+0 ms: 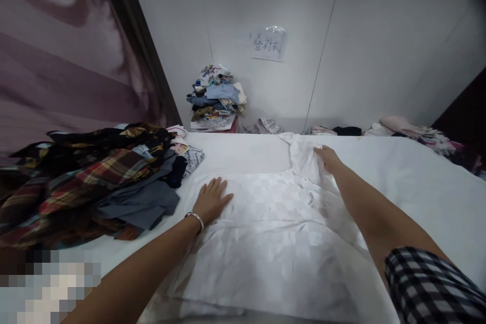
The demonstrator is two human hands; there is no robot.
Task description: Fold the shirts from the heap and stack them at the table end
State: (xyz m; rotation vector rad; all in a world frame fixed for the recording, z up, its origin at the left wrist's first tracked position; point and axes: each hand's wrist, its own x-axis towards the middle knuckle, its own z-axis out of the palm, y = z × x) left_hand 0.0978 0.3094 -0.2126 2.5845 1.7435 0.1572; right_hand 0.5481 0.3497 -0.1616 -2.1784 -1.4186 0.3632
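A white shirt [261, 258] with a faint tone-on-tone check lies spread on the white-covered table [243, 154]. My left hand [211, 199], with a silver bracelet at the wrist, rests flat on the shirt's left side, fingers extended. At the upper right, my right hand [328, 159] pinches the edge of the shirt's sleeve [302, 154]. This sleeve points toward the back of the table, and its cloth is creased beside the hand. Folds run across the middle of the shirt, and its lower edge lies near the bottom of the view.
A heap of dark and plaid clothes [94, 182] covers the left side. Against the wall stands a tall stack of folded garments [217, 98]. More clothes [413, 131] lie along the back right. A handwritten paper sign [268, 44] hangs on the wall.
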